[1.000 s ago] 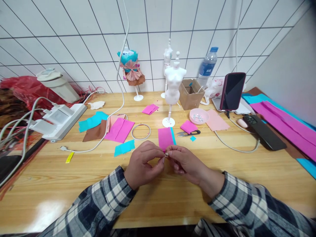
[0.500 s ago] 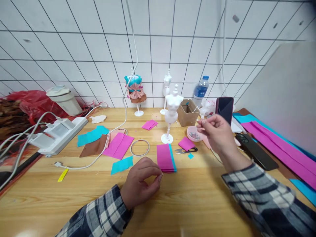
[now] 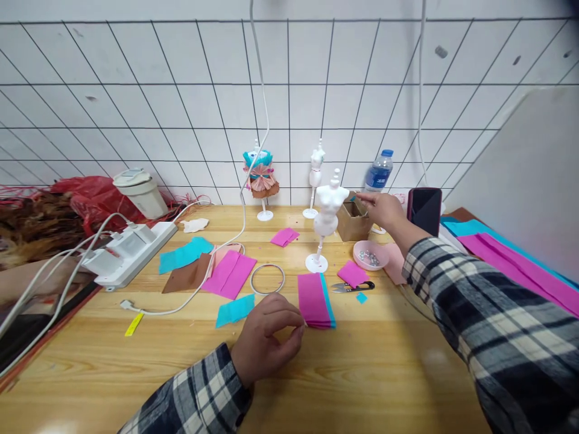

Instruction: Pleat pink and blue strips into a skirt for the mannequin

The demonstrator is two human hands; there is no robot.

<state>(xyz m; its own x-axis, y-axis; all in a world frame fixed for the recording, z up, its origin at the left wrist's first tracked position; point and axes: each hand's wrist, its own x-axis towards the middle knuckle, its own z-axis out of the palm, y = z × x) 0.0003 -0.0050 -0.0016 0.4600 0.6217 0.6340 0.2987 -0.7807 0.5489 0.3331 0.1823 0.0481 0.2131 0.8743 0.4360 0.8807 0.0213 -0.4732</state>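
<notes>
My left hand rests low over the table, thumb and forefinger pinched at the lower left corner of a folded magenta and blue crepe paper piece. What lies in that pinch is too small to make out. My right hand reaches to the top of a small cardboard box, fingers drawn together at its rim; whatever they hold is hidden. Left of the box stands a white mini dress form. In front are a pink dish of small shiny pieces and black-handled thread snips.
Behind stand a dressed mini form, another white form and a water bottle. A phone stands upright at right. To the left lie coloured papers, a metal ring, a power strip and another person's arm.
My right hand has moved forward from above the pink dish to the cardboard box. My left hand keeps its pinch. The view has shifted, and another person's arm has appeared at the left edge.
</notes>
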